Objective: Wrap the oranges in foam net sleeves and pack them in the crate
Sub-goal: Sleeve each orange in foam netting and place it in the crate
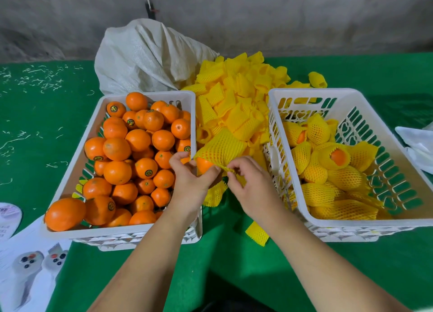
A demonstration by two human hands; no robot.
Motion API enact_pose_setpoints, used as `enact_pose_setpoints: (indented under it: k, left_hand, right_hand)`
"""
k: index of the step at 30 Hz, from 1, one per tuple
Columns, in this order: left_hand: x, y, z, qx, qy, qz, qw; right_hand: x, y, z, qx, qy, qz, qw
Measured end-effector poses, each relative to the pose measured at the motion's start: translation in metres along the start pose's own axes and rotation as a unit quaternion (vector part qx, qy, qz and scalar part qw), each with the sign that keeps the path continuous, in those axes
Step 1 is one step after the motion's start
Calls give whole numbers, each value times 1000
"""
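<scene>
left hand point(191, 178) grips orange point(203, 165) and sleeve edge | right hand point(248, 182) pinches foam net sleeve point(221, 147), half over the orange | unwrapped oranges crate point(70, 171) left of hands | packed crate point(410, 152) right

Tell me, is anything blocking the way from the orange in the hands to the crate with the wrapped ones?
Only the crate's own near wall stands between them. The orange, half inside its foam net sleeve, is held by the left hand and right hand just left of that wall, so it must be lifted over the rim.
</scene>
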State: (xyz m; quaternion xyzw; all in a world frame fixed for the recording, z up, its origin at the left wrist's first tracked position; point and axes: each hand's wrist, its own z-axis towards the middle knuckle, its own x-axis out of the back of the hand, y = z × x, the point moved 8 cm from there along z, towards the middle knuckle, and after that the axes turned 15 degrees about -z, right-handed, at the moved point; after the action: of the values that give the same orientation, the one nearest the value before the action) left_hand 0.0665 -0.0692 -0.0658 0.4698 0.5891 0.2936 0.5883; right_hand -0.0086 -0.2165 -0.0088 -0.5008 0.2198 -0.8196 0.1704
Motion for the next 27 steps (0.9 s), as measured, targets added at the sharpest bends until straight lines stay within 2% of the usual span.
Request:
enact_pose_setpoints:
  k: [4, 8, 10, 12, 15, 17, 21, 27]
  left_hand:
    - [-8, 5, -3, -30, -36, 26, 999]
    - [2, 6, -7, -52, 46, 72, 995]
    - [5, 7, -7, -59, 48, 81, 994]
    - [4, 4, -5, -41, 20, 79, 996]
    - [-7, -5, -2, 13, -88, 49, 995]
    - [-8, -8, -4, 40, -125, 15, 991]
    - [-7, 3, -7, -21, -74, 31, 997]
    - [-5, 7, -6, -59, 0, 4, 998]
  right_hand:
    - [0, -4, -7, -23, 13, -30, 999]
    - [-3, -26, -10, -3, 0, -85, 996]
    - [-7, -42, -15, 29, -5, -99, 995]
    - [-2, -41, -11, 24, 10, -81, 996]
    - [7, -22, 0, -40, 23, -25, 999]
    - [8, -18, 3, -56, 18, -4, 998]
    - [15, -20, 6, -51, 31, 10, 998]
    - [19, -44, -2, 49, 91, -25, 994]
